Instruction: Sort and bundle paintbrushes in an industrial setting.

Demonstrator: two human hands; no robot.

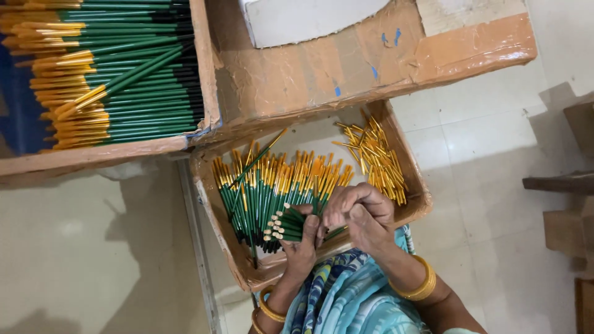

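- At far left, a cardboard tray [207, 74] holds stacked green pens [133, 74], each lying roughly level across the view, yellow caps to the left and dark ends to the right; one pen lies slanted over the stack.
- Lower down, a cardboard box [213, 222] holds a row of green pens with yellow caps [272, 182], long axes running up and down the view, caps pointing away from the person.
- The left hand [301, 247] is curled tight round a bundle of green pens [286, 226]; pale round ends face left, barrels run right into the palm.
- The right hand [359, 213], fingers bent and closed, rests on the same bundle just beside the left.
- At right inside the box lies a loose heap of yellow caps [377, 158], scattered at angles.
- Gold bangles [416, 287] circle both wrists.
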